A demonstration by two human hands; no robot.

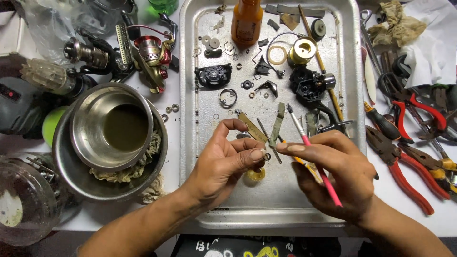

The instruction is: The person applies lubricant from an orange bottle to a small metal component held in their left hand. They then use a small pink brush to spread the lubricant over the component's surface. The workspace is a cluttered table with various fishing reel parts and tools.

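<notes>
Over a metal tray (200, 200) on the worktop, the left hand (228, 164) pinches a tiny ring-shaped metal part (267, 156) between thumb and fingertip. The part is small, round and dark, and sits just where both hands meet. The right hand (333, 171) grips a thin pink-handled brush (314, 159), its bristle end pointing up and away. Scattered on the tray lie washers, springs and black reel pieces, with an orange bottle (246, 21) at the top. A steel bowl (112, 126) stands left; red pliers (404, 164) lie right.
</notes>
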